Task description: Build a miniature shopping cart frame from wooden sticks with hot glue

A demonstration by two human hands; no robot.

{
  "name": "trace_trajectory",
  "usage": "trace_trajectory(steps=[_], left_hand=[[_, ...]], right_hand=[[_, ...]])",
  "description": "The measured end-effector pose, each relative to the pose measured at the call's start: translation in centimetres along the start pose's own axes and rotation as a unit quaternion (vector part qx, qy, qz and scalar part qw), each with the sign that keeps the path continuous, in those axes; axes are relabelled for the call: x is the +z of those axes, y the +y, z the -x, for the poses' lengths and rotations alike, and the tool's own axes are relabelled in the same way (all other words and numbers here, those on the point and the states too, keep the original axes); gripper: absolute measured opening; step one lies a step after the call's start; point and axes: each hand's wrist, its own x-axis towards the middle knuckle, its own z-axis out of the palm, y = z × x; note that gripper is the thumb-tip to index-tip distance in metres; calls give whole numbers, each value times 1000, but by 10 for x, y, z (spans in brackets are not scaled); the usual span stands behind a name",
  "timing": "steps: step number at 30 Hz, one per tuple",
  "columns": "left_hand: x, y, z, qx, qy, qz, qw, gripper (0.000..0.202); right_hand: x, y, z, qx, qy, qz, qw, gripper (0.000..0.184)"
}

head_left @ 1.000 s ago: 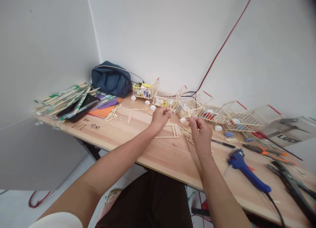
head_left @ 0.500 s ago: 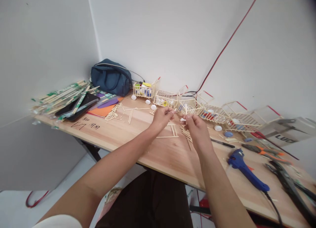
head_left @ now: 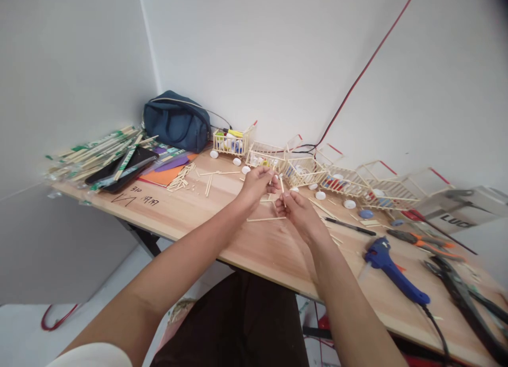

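Near edge: bare wood on the table (head_left: 206, 226) left of the left hand (head_left: 256, 184), so it's wide open from the front.
Middle: the left hand and right hand (head_left: 299, 211) sit close together. A short stick (head_left: 281, 185) pinched in the right one pokes up between them, so there's no real gap.
Back wall: the row of stick carts (head_left: 345, 180) blocks the wall from middle to right, with white caps (head_left: 319, 195) just in front.
Back-left corner: a tall blue bag (head_left: 177, 121) fills it.
Left side: the chopstick pile (head_left: 99, 152) overhangs the edge, with loose sticks (head_left: 180, 179) beside it.
Right side: crowded with a pen (head_left: 349, 226), glue gun (head_left: 392, 269) with cord, orange pliers (head_left: 420, 240) and a black tool (head_left: 464, 287). Only narrow strips between them.
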Motion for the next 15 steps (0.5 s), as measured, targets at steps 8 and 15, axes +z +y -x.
trace_trajectory(steps=[8, 15], left_hand=[[-6, 9, -7, 15, 55, 16, 998, 17], [-4, 10, -2, -12, -15, -69, 997, 17]], right_hand=[[-14, 6, 13, -70, 6, 55, 996, 44], [-20, 7, 11, -96, 36, 67, 992, 47]])
